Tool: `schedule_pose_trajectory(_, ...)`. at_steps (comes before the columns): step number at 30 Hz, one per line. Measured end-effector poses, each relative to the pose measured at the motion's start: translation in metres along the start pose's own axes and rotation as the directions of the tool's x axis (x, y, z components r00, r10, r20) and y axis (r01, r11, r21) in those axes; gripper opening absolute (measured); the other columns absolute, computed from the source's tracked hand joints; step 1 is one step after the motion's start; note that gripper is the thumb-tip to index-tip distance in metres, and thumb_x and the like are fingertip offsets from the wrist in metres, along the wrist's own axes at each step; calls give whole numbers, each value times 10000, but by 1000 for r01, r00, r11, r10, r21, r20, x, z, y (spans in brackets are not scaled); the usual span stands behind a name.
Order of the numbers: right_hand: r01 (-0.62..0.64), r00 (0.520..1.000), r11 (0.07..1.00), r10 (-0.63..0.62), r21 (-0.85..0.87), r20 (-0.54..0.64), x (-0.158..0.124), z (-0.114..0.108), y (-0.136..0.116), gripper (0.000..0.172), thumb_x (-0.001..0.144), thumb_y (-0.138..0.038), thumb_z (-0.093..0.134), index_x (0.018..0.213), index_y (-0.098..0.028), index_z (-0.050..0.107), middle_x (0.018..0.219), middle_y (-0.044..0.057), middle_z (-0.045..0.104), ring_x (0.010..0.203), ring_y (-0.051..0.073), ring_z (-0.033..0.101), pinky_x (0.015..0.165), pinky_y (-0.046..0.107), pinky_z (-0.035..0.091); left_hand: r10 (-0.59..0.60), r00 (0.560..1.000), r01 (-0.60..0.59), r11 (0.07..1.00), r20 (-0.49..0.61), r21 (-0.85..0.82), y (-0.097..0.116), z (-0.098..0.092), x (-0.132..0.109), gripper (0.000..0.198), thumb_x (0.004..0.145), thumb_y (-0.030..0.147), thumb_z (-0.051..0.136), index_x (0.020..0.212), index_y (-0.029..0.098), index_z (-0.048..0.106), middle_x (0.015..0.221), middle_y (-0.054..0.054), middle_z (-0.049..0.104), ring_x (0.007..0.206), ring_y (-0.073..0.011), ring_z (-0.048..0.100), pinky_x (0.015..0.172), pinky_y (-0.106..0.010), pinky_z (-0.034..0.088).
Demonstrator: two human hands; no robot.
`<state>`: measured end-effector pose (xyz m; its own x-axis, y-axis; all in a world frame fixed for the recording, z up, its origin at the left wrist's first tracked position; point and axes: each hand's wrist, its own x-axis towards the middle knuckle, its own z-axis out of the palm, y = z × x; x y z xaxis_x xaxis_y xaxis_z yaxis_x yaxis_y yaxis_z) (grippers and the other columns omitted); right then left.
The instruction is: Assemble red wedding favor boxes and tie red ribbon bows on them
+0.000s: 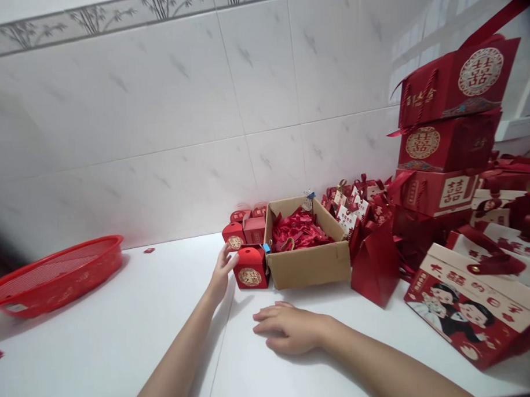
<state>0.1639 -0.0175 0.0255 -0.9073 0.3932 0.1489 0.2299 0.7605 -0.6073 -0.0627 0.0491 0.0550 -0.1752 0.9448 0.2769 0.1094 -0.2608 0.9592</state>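
A small red gift box with a round gold emblem (250,268) stands upright on the white table. My left hand (219,275) is at its left side, fingers apart, with the fingertips at the box's upper left edge; I cannot tell whether they press on it. Behind it, against the wall, are several similar red boxes (234,235). My right hand (291,328) rests palm down on the table in front of them, fingers spread, holding nothing. Just beyond it is an open cardboard box (308,268) filled with red ribbons (298,229).
At the left lies a red plastic basket (76,280). To the right, red gift boxes (445,140) are stacked high, beside a box with a cartoon couple (464,313) and a plain dark red piece (376,267). Small decorated bags (350,216) crowd behind. A tiled wall (157,109) bounds the table.
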Motion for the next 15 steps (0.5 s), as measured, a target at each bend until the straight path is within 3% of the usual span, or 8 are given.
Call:
schedule_pose_trajectory(3, 1, 1000, 1000, -1, 23, -16, -1, 4, 3, 446, 874, -305, 453, 1309, -227, 510, 1452, 105, 385, 1361, 211, 305, 1127, 452, 125, 13, 1000, -13, 1000, 18, -3, -14, 9, -7, 797, 651, 504, 699, 1322, 185, 410, 1312, -152, 533, 1158, -318, 545, 933, -436, 460)
schedule_pose_trajectory(6, 8, 999, 999, -6, 42, -50, -1, 12, 4, 425, 855, -289, 484, 1272, -235, 547, 1421, 109, 432, 1339, 245, 343, 1109, 506, 155, 74, 997, -74, 995, 6, 62, -25, 13, -15, 680, 701, 467, 676, 1285, 201, 449, 1257, -129, 580, 1141, -291, 562, 945, -431, 458)
schedule_pose_trajectory(8, 37, 973, 997, -19, 74, -228, 1, 12, -2, 358, 826, -258, 517, 1168, -226, 620, 1314, 112, 547, 1248, 244, 463, 1072, 476, 267, 112, 994, -110, 987, -7, 114, -30, 13, -18, 635, 737, 456, 644, 1282, 196, 445, 1258, -131, 574, 1154, -283, 552, 966, -434, 441)
schedule_pose_trajectory(9, 56, 922, 994, -15, 97, -386, 3, 7, -9, 308, 815, -237, 521, 1093, -213, 652, 1223, 111, 611, 1168, 231, 532, 1027, 437, 345, 125, 992, -122, 983, -11, 134, -32, 12, -19, 643, 734, 451, 649, 1283, 188, 443, 1256, -135, 573, 1163, -285, 545, 978, -437, 431)
schedule_pose_trajectory(10, 73, 822, 991, 6, 116, -570, 5, -2, -18, 253, 808, -219, 517, 1007, -199, 671, 1108, 105, 663, 1061, 212, 592, 951, 388, 421, 135, 991, -132, 980, -10, 148, -34, 11, -19, 662, 718, 441, 670, 1283, 181, 444, 1255, -138, 572, 1174, -290, 535, 990, -438, 419)
schedule_pose_trajectory(13, 32, 397, 992, 103, 126, -912, 13, -61, -48, 163, 813, -215, 486, 826, -179, 644, 827, 68, 681, 768, 170, 623, 680, 288, 489, 171, 985, -171, 964, 19, 206, -39, 9, -17, 704, 673, 405, 720, 1283, 177, 454, 1257, -134, 569, 1195, -297, 514, 1008, -434, 402)
schedule_pose_trajectory(14, -15, 335, 989, 143, 147, -931, 16, -87, -55, 163, 817, -227, 478, 814, -180, 634, 798, 56, 674, 698, 159, 609, 602, 266, 471, 180, 983, -182, 958, 32, 221, -41, 9, -17, 702, 676, 400, 719, 1286, 177, 453, 1256, -132, 570, 1193, -295, 516, 1006, -432, 403)
schedule_pose_trajectory(15, -78, 337, 981, 196, 180, -921, 19, -113, -58, 186, 831, -237, 454, 867, -180, 627, 789, 49, 669, 634, 148, 593, 536, 251, 447, 185, 982, -190, 954, 44, 233, -42, 8, -16, 695, 685, 397, 712, 1289, 175, 451, 1253, -132, 571, 1188, -293, 520, 1001, -430, 407)
